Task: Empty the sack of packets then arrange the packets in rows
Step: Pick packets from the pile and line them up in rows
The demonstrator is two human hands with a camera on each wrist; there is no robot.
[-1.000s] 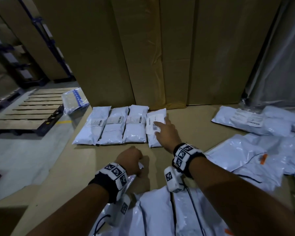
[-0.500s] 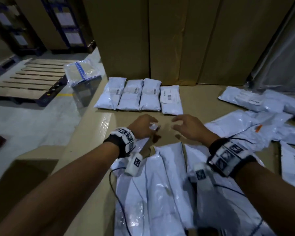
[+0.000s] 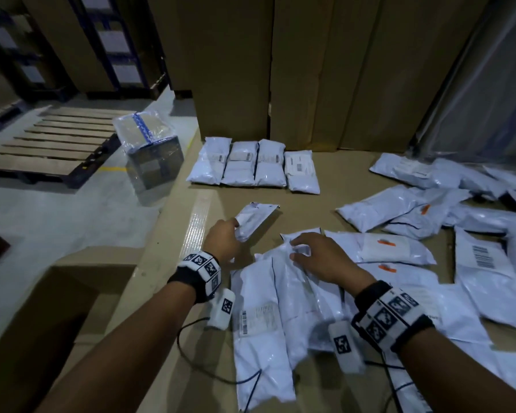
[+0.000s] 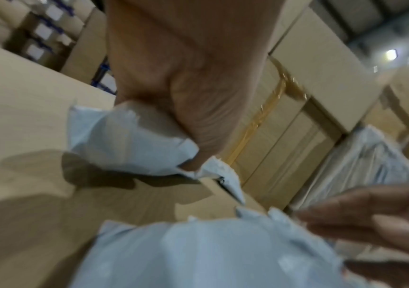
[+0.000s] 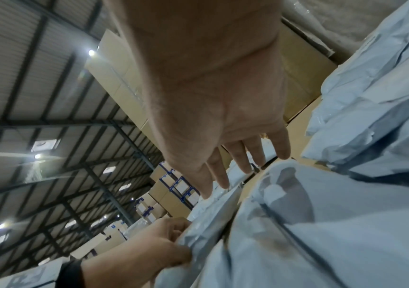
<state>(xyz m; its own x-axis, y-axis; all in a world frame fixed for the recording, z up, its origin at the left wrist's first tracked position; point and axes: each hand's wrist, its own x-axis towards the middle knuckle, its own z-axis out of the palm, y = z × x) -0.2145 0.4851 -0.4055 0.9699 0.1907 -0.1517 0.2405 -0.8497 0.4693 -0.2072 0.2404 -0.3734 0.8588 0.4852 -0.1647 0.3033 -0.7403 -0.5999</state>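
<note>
Head view: left hand (image 3: 222,241) gripping a small white packet (image 3: 255,219), fingers curled round its near end, far end tilted up off the cardboard surface (image 3: 325,201). Right hand (image 3: 322,259) spread over a heap of white packets (image 3: 280,308) at the near edge, fingers apart and extended, tips touching the top packet. Row of four packets (image 3: 253,166) lying side by side, labels up, against the tall cardboard boxes (image 3: 310,70) at the back. More loose packets (image 3: 429,204) scattered to the right, some with orange tags. To the left, on the floor, a wooden pallet (image 3: 54,144) and a plastic-wrapped box (image 3: 149,150) beside it.

Left wrist view: blurred. Palm of the left hand (image 4: 186,78) clamped on the crumpled packet (image 4: 129,144), held above the cardboard. Fingers (image 4: 371,224) of the right hand entering from the lower right, extended over another packet (image 4: 211,253).

Right wrist view: right hand (image 5: 223,117) seen from below, fingers (image 5: 248,155) straight and slightly parted, tips at the edge of a pale packet (image 5: 321,233). Left hand (image 5: 149,247) at the bottom, fingers pinching plastic. Warehouse roof and stacked boxes beyond.
</note>
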